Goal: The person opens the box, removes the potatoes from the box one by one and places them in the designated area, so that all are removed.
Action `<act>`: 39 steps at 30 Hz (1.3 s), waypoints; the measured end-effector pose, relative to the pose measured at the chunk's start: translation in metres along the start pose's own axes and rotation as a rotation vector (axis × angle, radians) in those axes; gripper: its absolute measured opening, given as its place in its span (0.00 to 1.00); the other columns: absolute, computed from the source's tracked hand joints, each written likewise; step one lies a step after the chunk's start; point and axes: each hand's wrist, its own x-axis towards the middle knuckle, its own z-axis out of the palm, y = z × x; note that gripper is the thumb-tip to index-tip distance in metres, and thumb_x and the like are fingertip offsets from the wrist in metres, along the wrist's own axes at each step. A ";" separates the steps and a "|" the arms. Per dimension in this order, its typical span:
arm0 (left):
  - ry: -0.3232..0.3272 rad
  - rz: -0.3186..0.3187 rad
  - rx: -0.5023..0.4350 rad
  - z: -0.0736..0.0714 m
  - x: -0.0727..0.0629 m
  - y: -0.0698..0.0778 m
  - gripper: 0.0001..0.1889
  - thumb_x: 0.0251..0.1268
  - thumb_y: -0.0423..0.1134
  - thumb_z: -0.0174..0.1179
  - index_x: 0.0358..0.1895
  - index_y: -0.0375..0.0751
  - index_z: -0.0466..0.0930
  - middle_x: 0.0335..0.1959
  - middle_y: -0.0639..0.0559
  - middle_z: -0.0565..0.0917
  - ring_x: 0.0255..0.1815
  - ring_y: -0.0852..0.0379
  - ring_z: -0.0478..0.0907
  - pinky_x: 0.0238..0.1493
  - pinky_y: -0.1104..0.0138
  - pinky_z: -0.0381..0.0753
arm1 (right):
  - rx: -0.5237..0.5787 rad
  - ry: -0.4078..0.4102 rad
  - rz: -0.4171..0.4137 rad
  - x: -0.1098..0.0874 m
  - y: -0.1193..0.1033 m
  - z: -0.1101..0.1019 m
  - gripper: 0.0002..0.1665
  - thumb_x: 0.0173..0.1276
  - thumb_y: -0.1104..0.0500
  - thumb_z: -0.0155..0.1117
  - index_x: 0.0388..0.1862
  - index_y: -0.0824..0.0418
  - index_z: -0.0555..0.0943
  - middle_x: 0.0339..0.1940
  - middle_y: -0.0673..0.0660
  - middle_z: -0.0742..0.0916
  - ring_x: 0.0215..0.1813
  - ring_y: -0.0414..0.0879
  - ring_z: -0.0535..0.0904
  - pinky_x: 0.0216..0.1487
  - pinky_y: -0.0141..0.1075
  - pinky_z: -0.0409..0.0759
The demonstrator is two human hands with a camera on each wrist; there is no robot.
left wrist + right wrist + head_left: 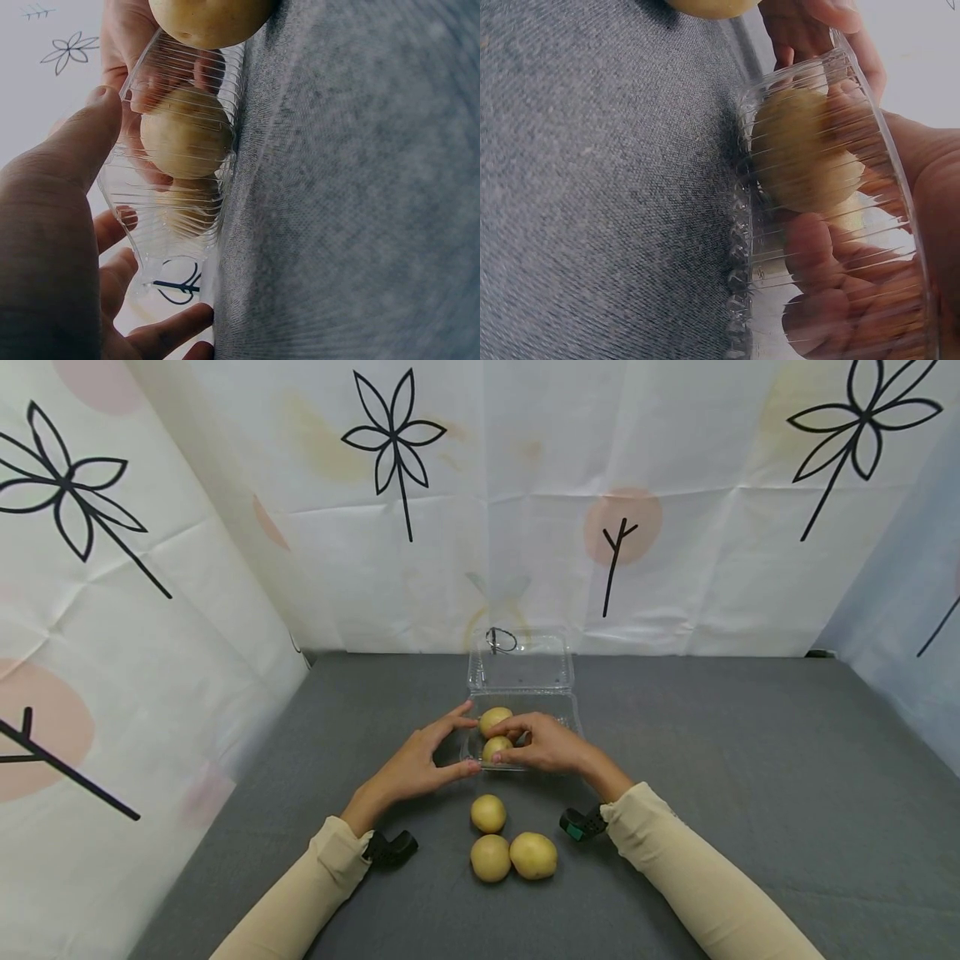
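Note:
A clear plastic clamshell box (566, 706) lies with its lid (525, 670) raised at the back. Two yellow potatoes sit in its left part, a far potato (493, 718) and a near potato (495, 748). My right hand (551, 746) reaches in from the right, its thumb and index finger about the near potato; other fingers are curled, seen through the ribbed wall in the right wrist view. At the box's left side, my left hand (423, 758) has its fingers spread, thumb (97, 120) by the near rim and fingers (169, 330) toward the back.
In front of the box, three more potatoes lie on the grey cloth: a single potato (488, 813), then a left potato (491, 858) beside a right potato (533, 856). A white patterned curtain (675, 527) stands behind the table (712, 760).

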 end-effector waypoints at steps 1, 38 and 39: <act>-0.001 0.001 -0.001 0.000 0.000 0.000 0.33 0.68 0.60 0.64 0.74 0.64 0.67 0.84 0.66 0.50 0.84 0.52 0.51 0.77 0.38 0.59 | -0.001 0.003 0.000 0.000 0.000 0.000 0.25 0.73 0.57 0.68 0.66 0.63 0.80 0.58 0.61 0.86 0.49 0.51 0.85 0.46 0.36 0.84; 0.005 0.006 0.006 0.001 0.000 0.002 0.33 0.68 0.59 0.65 0.74 0.64 0.67 0.84 0.65 0.52 0.84 0.51 0.52 0.77 0.37 0.59 | -0.008 0.154 -0.057 -0.010 -0.005 0.002 0.27 0.67 0.55 0.73 0.65 0.59 0.82 0.52 0.58 0.88 0.22 0.39 0.73 0.26 0.33 0.77; 0.004 0.005 0.007 0.001 -0.001 0.002 0.32 0.68 0.59 0.64 0.74 0.65 0.67 0.84 0.66 0.52 0.84 0.51 0.52 0.77 0.37 0.59 | -0.006 0.164 -0.061 -0.011 -0.005 0.002 0.27 0.67 0.56 0.73 0.65 0.59 0.82 0.51 0.58 0.88 0.22 0.39 0.73 0.26 0.33 0.77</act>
